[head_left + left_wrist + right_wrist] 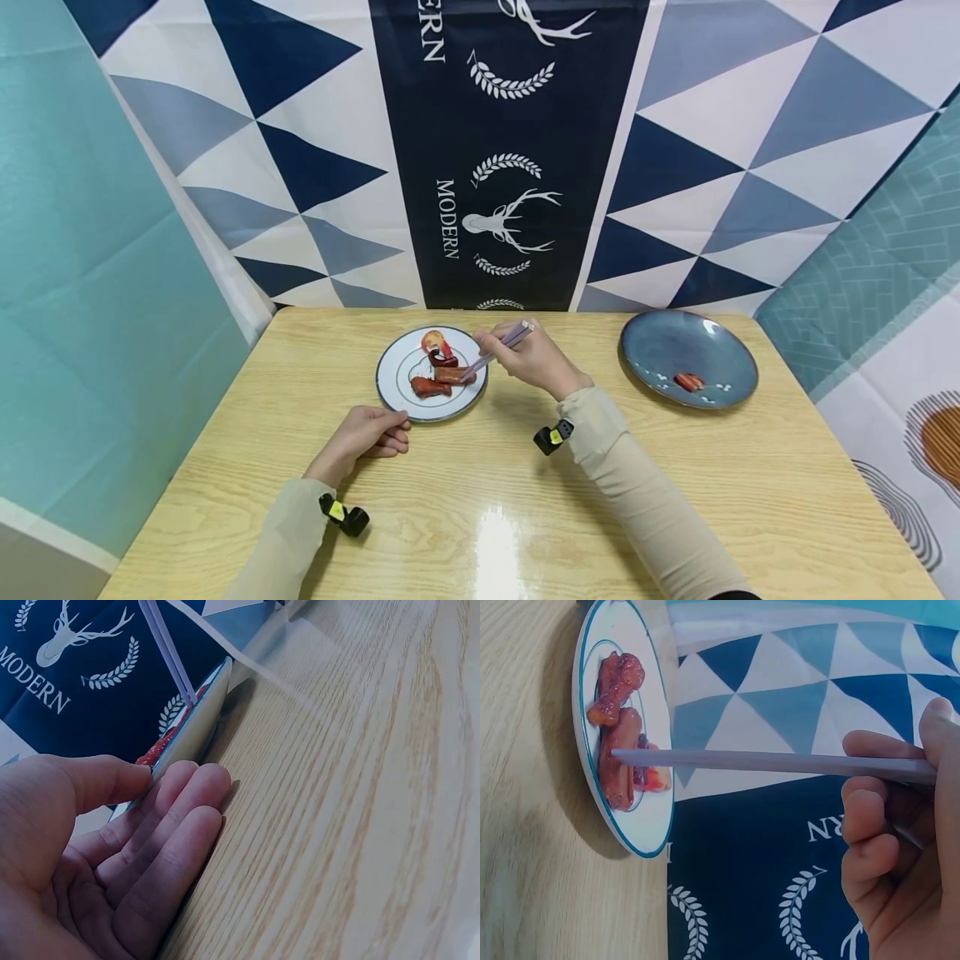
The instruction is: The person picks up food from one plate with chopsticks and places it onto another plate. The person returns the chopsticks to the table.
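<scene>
My right hand (pixel 536 358) grips a pair of pale purple chopsticks (pixel 765 761). Their tips touch a reddish-brown sausage (pixel 454 376) on a white plate (pixel 390 379) with a blue rim. A glazed drumstick (pixel 619 690) lies beside the sausage, on the side towards me. Behind them are an orange-red curved piece of food (pixel 435 341) and a dark red piece (pixel 442 358). At the plate's near left edge, my left hand (pixel 373 432) pinches the rim, thumb on top and fingers curled below, as the left wrist view shows.
A dark blue plate (pixel 675 350) stands at the back right of the wooden table (pixel 420 517), holding a small red striped piece of food (pixel 689 382). Patterned cloth (pixel 495 275) hangs along the table's back edge, with more cloth at both sides.
</scene>
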Demonstrator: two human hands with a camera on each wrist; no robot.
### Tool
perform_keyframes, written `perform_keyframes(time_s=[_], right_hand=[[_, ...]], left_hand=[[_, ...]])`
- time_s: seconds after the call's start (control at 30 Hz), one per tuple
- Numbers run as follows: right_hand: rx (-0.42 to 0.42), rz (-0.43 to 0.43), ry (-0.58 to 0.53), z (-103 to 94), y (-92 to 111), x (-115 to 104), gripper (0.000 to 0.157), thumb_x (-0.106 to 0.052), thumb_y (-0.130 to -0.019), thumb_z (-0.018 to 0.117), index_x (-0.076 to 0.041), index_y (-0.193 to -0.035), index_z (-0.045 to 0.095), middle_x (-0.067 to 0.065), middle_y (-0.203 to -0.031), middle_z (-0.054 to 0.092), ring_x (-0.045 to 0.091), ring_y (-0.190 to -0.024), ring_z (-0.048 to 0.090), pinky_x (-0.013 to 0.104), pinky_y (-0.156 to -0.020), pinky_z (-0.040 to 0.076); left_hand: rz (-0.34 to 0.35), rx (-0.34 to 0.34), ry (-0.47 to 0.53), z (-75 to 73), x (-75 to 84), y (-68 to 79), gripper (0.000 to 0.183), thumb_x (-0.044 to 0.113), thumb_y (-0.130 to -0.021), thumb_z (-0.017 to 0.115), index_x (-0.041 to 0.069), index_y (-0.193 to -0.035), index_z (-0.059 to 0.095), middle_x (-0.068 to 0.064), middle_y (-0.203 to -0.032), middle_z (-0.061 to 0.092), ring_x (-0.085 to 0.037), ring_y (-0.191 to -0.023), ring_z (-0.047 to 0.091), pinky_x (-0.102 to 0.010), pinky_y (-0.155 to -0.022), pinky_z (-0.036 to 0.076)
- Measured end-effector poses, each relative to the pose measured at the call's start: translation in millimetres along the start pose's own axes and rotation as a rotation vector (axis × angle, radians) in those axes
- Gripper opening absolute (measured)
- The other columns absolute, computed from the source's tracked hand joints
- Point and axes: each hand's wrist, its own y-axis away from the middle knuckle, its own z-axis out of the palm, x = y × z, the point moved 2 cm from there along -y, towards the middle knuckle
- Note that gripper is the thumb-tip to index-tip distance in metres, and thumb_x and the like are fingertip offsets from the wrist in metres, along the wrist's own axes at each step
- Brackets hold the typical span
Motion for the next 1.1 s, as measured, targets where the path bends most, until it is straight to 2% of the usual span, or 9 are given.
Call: perform_keyframes(time_s=[0.13,0.23,0.4,0.5,0.67,0.8,0.97,1.1], right_hand=[[-0.019,0.047,-0.027,0.9,1,2,0.031,-0.033,-0.106,0.059,-0.011,-0.108,0.081,0.004,-0.064,0.065,0.011,-0.043,0.052,0.026,-0.039,0.042],[-0.035,0.080,-0.053,1.5,2,3,0.034,-0.034,-0.107,0.057,-0.010,-0.108,0.080,0.000,-0.067,0.066,0.014,-0.043,0.053,0.026,-0.041,0.043],[-0.013,0.062,-0.101,1.5,4,3,0.036,-0.027,-0.108,0.055,-0.007,-0.089,0.077,0.000,-0.061,0.061,0.015,-0.043,0.053,0.026,-0.042,0.040],[0.014,0.057,-0.128,-0.8,5,3,0.034,-0.020,-0.108,0.056,-0.005,-0.084,0.076,0.000,-0.059,0.058,0.014,-0.044,0.052,0.024,-0.041,0.037],[0.022,0.091,-0.173,-6.8,9,5,0.034,-0.018,-0.107,0.057,-0.002,-0.085,0.076,0.006,-0.060,0.059,0.029,-0.045,0.054,0.022,-0.040,0.034],[0.023,0.116,-0.207,-13.2,13,7,0.036,-0.020,-0.107,0.057,-0.002,-0.083,0.076,0.007,-0.060,0.059,0.036,-0.046,0.054,0.023,-0.040,0.038],[0.061,0.121,-0.251,-22.0,20,8,0.035,-0.017,-0.107,0.058,0.002,-0.084,0.076,0.005,-0.058,0.060,0.023,-0.042,0.053,0.025,-0.039,0.044],[0.097,0.120,-0.252,-29.5,24,10,0.038,-0.019,-0.107,0.056,0.001,-0.081,0.076,0.005,-0.055,0.060,0.022,-0.042,0.053,0.025,-0.039,0.043]], left_hand=[[0.004,-0.007,0.001,-0.8,0.3,1.2,0.032,0.027,-0.103,0.063,-0.004,-0.103,0.073,-0.003,-0.076,0.074,-0.008,-0.063,0.071,-0.022,-0.063,0.063],[0.012,-0.016,0.003,-1.2,0.8,2.4,0.033,0.028,-0.103,0.064,-0.005,-0.104,0.073,-0.003,-0.076,0.073,-0.007,-0.063,0.071,-0.021,-0.062,0.063],[0.028,-0.029,0.003,-1.3,1.4,3.5,0.035,0.028,-0.103,0.064,-0.006,-0.106,0.072,-0.002,-0.075,0.073,-0.007,-0.062,0.070,-0.021,-0.062,0.063],[0.023,-0.028,0.003,-1.1,1.9,3.5,0.035,0.028,-0.103,0.064,-0.005,-0.105,0.072,-0.002,-0.075,0.073,-0.007,-0.062,0.070,-0.021,-0.062,0.063],[0.010,-0.019,0.002,-1.3,2.0,3.2,0.033,0.027,-0.102,0.065,-0.005,-0.104,0.073,-0.002,-0.075,0.074,-0.007,-0.062,0.070,-0.021,-0.062,0.063],[0.015,-0.017,-0.002,-0.9,2.2,4.1,0.033,0.028,-0.102,0.065,-0.005,-0.104,0.073,-0.003,-0.075,0.074,-0.008,-0.062,0.070,-0.021,-0.061,0.063],[0.004,-0.009,-0.001,-0.4,2.9,4.7,0.033,0.027,-0.103,0.064,-0.004,-0.104,0.073,-0.003,-0.076,0.074,-0.008,-0.063,0.071,-0.022,-0.062,0.063],[0.003,-0.003,0.000,0.0,2.8,4.6,0.033,0.027,-0.102,0.064,-0.004,-0.104,0.073,-0.003,-0.076,0.074,-0.009,-0.063,0.071,-0.022,-0.062,0.063]])
